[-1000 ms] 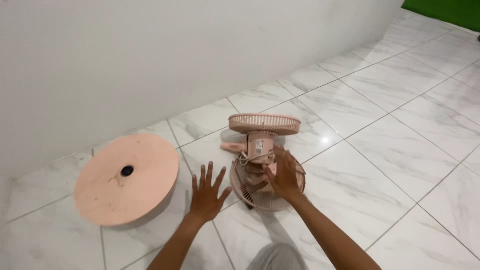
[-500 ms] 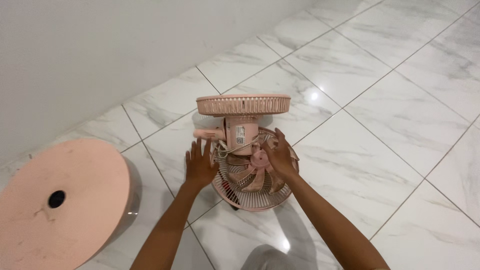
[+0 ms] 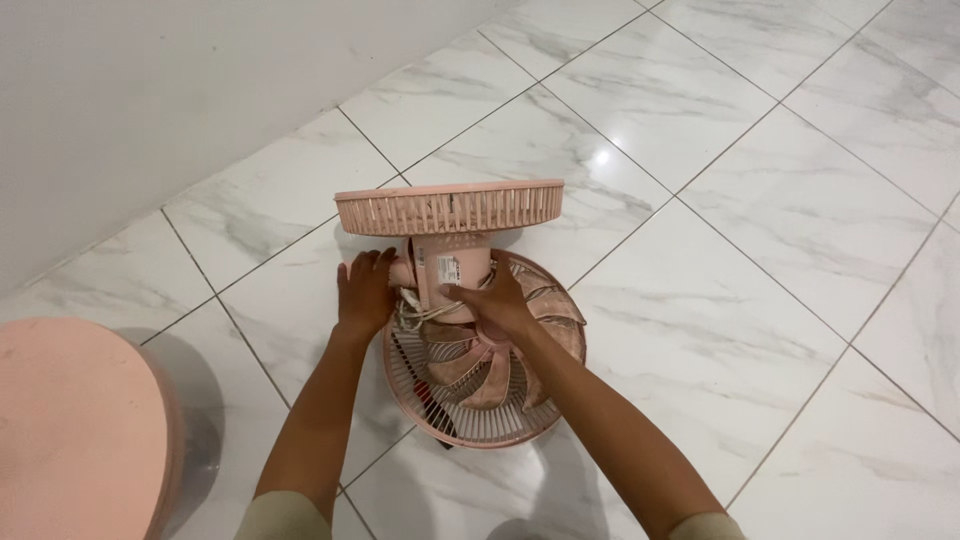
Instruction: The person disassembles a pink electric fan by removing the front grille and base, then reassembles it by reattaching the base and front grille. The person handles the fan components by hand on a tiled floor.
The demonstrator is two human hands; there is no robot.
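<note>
Fan (image 3: 455, 330) lies on the tiled floor (image 3: 760, 230), a little way out from the white wall (image 3: 150, 90). All pink: motor housing (image 3: 448, 272) in the middle, blades (image 3: 470, 365) inside a wire grille half (image 3: 480, 415) lying flat on the tiles, and a second, slatted grille (image 3: 449, 207) standing on edge at the far side, touching the housing.

Left hand (image 3: 365, 293) is flat against the housing's left side, fingers together and extended, palm pressing, not wrapped round anything. Right hand (image 3: 500, 300) lies over the housing and hub from the right, fingers curled around the body; a loop of pale cord (image 3: 425, 315) sits just beside the thumb. Can't tell whether the fingers also pinch the cord.

Round pink base (image 3: 75, 430) lies apart at the lower left, cut by the frame edge, well clear of both hands.

Judgement: this is the grip-and-steady step on the fan head, both hands bracing the housing. Next move needs a firm two-sided hold, with the cord kept out of the blades and the upright grille not knocked over. Grille wires look thin, so load goes on the housing.
</note>
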